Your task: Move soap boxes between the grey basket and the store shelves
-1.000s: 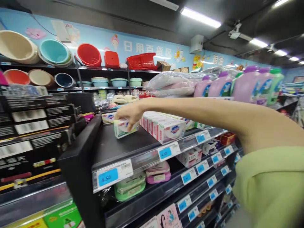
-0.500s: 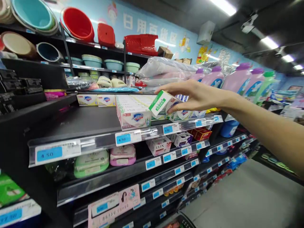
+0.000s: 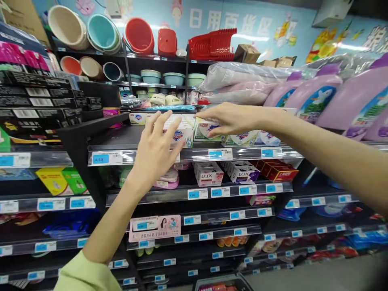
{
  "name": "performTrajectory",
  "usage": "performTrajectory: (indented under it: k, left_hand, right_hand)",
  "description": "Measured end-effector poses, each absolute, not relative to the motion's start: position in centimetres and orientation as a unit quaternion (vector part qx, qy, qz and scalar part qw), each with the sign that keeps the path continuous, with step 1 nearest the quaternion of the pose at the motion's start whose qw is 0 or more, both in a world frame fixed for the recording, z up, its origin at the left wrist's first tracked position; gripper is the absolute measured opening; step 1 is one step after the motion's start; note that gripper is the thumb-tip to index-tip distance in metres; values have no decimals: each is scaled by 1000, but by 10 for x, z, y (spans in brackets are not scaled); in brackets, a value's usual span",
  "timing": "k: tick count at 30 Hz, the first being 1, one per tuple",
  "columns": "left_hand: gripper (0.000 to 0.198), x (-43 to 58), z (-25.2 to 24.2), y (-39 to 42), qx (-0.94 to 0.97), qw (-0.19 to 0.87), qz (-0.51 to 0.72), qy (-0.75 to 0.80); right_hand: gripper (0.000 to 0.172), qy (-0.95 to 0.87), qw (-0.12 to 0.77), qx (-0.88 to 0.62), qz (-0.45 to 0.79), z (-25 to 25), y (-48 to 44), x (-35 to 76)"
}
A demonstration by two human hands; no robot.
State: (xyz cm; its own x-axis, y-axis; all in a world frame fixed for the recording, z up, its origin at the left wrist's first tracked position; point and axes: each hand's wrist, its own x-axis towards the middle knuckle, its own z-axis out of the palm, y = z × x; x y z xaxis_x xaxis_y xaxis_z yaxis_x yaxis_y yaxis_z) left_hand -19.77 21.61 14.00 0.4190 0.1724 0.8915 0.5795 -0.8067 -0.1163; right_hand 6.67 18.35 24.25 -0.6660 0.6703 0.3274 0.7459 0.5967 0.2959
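My right hand (image 3: 226, 118) reaches across to the top soap shelf (image 3: 194, 153) and grips a white and green soap box (image 3: 205, 132), set down among the other boxes at the shelf's front. My left hand (image 3: 155, 150) is raised in front of the shelf with fingers spread, holding nothing, close to a row of white soap boxes (image 3: 181, 133). More soap boxes (image 3: 251, 139) lie to the right of my right hand.
LUX soap boxes (image 3: 209, 174) and red boxes (image 3: 276, 171) sit one shelf down. Purple detergent bottles (image 3: 315, 97) stand at the right. Plastic basins (image 3: 104, 34) and red baskets (image 3: 212, 42) fill the back shelves. Black boxes (image 3: 39, 101) are stacked at the left. A basket (image 3: 222, 285) shows at the bottom.
My right hand carried the green and white soap box from the shelf's left end to the right and set it among the other boxes. My left hand has come up into view.
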Motion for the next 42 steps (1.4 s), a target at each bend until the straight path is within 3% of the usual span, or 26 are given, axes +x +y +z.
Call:
performTrajectory:
  k: [3, 7, 13, 26, 31, 37, 42]
  left_hand:
    - [47, -193, 138, 234, -838, 162, -451, -260]
    - [42, -194, 133, 245, -839, 119, -458, -269]
    - [38, -191, 135, 241, -835, 106, -464, -275]
    - [41, -147, 167, 235, -856, 170, -405, -271]
    - [35, -138, 168, 235, -868, 192, -377, -259]
    - [42, -150, 161, 239, -865, 179, -419, -210]
    - [54, -183, 155, 256, -803, 64, -525, -274]
  right_hand:
    - [43, -893, 55, -401, -199, 235, 189, 63]
    - [46, -883, 103, -398, -227, 221, 194, 68]
    - [49, -866, 108, -426, -239, 202, 189, 67]
    - [45, -864, 217, -367, -270, 184, 192, 76]
    - [41, -871, 201, -368, -256, 176, 188, 76]
    - [47, -864, 176, -405, -243, 176, 175, 71]
    - [56, -835, 188, -447, -260, 170, 165, 75]
